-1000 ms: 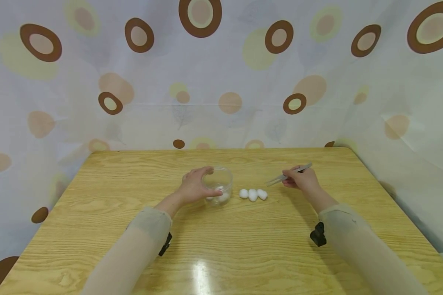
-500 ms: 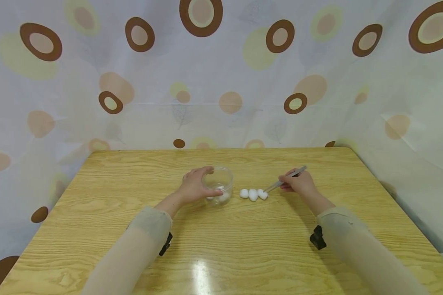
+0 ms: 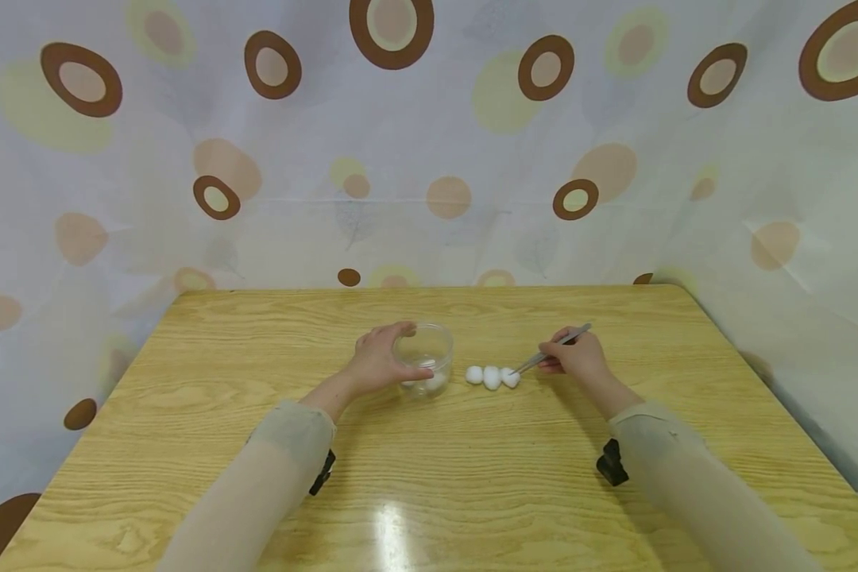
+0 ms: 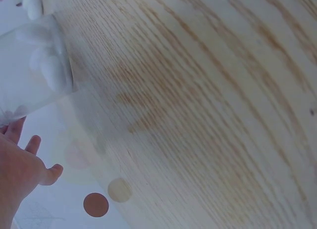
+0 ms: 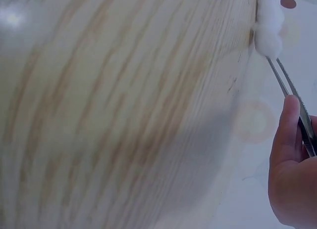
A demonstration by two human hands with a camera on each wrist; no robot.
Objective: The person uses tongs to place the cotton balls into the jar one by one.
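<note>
My left hand (image 3: 375, 365) grips a clear plastic tub (image 3: 443, 355) from its left side, thumb in front and fingers behind. Several white cotton balls (image 4: 52, 70) lie inside it in the left wrist view. To the tub's right, three more cotton balls (image 3: 492, 378) sit in a touching row on the table. Between thumb and fingers, my right hand (image 3: 581, 359) pinches metal tweezers (image 3: 554, 349). Their tips reach the rightmost cotton ball (image 5: 269, 43); in the right wrist view the two arms stand slightly apart, and the very tips are hidden in the fluff.
The wood-grain table (image 3: 429, 477) ends at a back edge against a white curtain (image 3: 293, 238) printed with brown and yellow ovals. Light glares off the table's front. A black wrist camera (image 3: 612, 463) sits under the right sleeve, another under the left.
My right hand has lowered the tweezers leftward from above the table to the rightmost cotton ball. My left hand and the tub stay in place.
</note>
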